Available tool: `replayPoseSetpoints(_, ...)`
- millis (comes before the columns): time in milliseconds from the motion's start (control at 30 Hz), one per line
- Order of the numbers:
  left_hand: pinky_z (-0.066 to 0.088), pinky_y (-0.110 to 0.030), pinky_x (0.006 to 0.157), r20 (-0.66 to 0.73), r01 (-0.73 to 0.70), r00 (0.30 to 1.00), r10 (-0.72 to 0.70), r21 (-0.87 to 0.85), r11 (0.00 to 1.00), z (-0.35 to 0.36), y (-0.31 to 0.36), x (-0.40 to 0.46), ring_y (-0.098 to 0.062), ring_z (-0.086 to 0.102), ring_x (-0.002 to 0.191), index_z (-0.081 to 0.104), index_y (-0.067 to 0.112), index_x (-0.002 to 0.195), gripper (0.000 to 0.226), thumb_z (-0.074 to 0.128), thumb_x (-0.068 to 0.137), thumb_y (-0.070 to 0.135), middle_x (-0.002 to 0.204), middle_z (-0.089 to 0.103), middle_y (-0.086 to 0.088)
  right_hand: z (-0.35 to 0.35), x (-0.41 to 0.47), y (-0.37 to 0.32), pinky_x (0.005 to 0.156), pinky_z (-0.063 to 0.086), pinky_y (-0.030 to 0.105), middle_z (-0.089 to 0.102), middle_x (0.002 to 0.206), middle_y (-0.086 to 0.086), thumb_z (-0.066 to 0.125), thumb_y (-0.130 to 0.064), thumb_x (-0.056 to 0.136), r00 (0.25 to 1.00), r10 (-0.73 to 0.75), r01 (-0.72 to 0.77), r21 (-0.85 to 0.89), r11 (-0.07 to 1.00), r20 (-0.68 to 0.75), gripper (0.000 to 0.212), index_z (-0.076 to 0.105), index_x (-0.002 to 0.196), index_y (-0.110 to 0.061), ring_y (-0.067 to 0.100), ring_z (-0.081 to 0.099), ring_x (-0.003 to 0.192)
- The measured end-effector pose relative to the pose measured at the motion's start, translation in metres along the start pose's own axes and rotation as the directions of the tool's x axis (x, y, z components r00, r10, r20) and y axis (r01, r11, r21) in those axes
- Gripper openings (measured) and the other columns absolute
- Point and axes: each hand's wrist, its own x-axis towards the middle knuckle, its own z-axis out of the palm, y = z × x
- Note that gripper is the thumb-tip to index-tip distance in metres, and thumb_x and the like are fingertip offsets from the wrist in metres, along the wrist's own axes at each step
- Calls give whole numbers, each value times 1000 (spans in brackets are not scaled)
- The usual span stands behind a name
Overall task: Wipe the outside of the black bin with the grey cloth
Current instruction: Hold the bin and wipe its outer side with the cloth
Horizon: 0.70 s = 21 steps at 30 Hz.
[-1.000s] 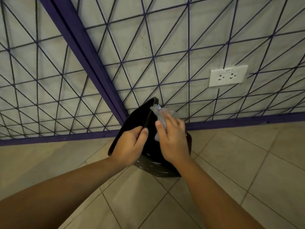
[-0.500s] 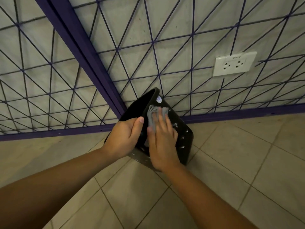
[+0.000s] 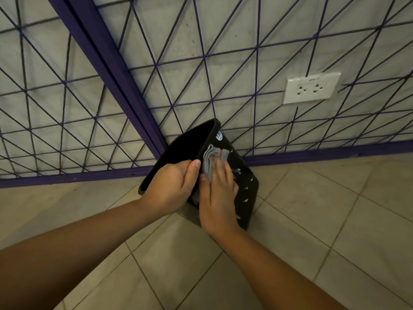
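Left hand [image 3: 172, 186] gripping tilted black bin [image 3: 243, 186] rim, right hand [image 3: 218, 198] just beside, fingers flat, pressing soft grey cloth [image 3: 211, 161] to outer wall; likely light, stiff, best steadied at rim.

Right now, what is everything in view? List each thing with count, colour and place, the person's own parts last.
black bin: one, black with small slots, tilted on the floor by the wall, opening facing left
sticker: one, white and blue, near the bin's rim
grey cloth: one, grey, pressed on the bin's outer side
wire grid: one, purple, against the wall
socket plate: one, white, on the wall at right
floor tiles: many, beige
left hand: grips the bin's rim
right hand: presses the cloth
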Motion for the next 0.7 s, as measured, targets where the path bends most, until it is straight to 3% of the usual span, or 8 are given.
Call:
replayPoseSetpoints(100,32,-25,46,6,-24,1000,24,10,1000,3,6,1,-14,44,46,41,33,64,39,34,101,37,52,46,6,-8,12,3,127,6,34,7,176,-8,16,-51,102,995,73,-70,53,996,-65,68,14,166,-27,8,0,162)
replayPoseSetpoints(267,31,-18,47,20,-7,1000,6,49,999,4,8,2,-13,48,48,43,33,65,38,32,101,40,52,49,7,-2,-17,6,127,9,31,5,173,-14,9,-59,96,999,-39,39,20,999,-21,58,1,152,-45,7,1,162)
replayPoseSetpoints(367,32,-25,48,26,-26,999,25,48,999,10,14,2,-10,46,46,41,33,65,38,33,102,41,51,46,7,-8,5,15,130,8,37,9,174,-13,14,-60,98,990,58,-42,125,991,-130,68,11,161,-36,2,2,160)
replayPoseSetpoints(433,34,-26,50,54,-27,998,23,75,997,15,19,0,-10,49,48,41,33,66,38,31,101,43,53,49,7,-7,4,14,131,5,31,9,174,-13,15,-62,97,985,99,-73,173,982,-144,69,12,161,-36,-2,1,158)
replayPoseSetpoints(533,35,-26,53,77,5,997,-12,86,996,14,20,-1,-9,49,50,41,33,67,39,34,105,37,56,50,8,-1,-15,17,121,-1,11,14,176,-7,12,-60,97,994,14,-6,67,998,-108,68,11,160,-36,-1,2,160)
replayPoseSetpoints(700,41,-32,54,113,32,993,-36,44,999,16,25,6,-11,53,53,50,23,67,43,36,105,38,58,54,5,-7,-1,20,126,7,20,24,174,-5,11,-61,97,982,63,-42,120,992,-179,78,26,165,-26,4,9,160)
